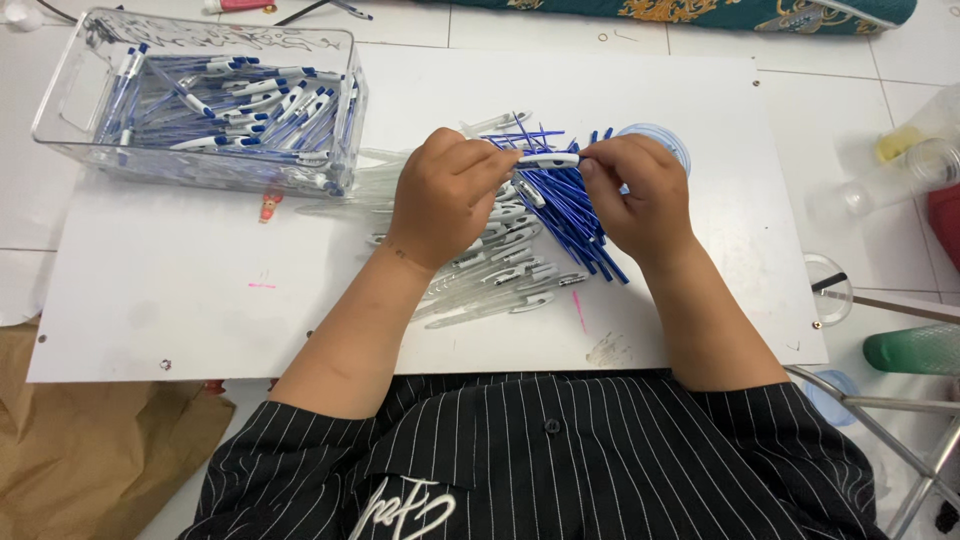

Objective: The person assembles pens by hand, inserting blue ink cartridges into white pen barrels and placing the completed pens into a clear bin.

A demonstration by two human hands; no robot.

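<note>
A clear pen barrel [548, 160] with a white-and-blue end is held level above the middle of the white desk [180, 300], pinched at its two ends between both hands. The left hand [445, 195] has its grip closed on the barrel's left end, thumb and forefinger together; the right hand [640, 195] is clamped on the right end in the same way. By my reading the step in hand is fitting a pen together, and the next move would call for a straight, steady push along the barrel's axis.

Directly beneath, at 6 o'clock of the hands, lies a heap of empty clear barrels [500, 275]; touching it at 3 o'clock is a fan of blue refills [570, 215]. At 10 o'clock, well apart, a clear plastic bin [200, 95] holds finished pens. A small round clear lid [660, 140] sits just behind the right hand. Nothing blocks the hands.
</note>
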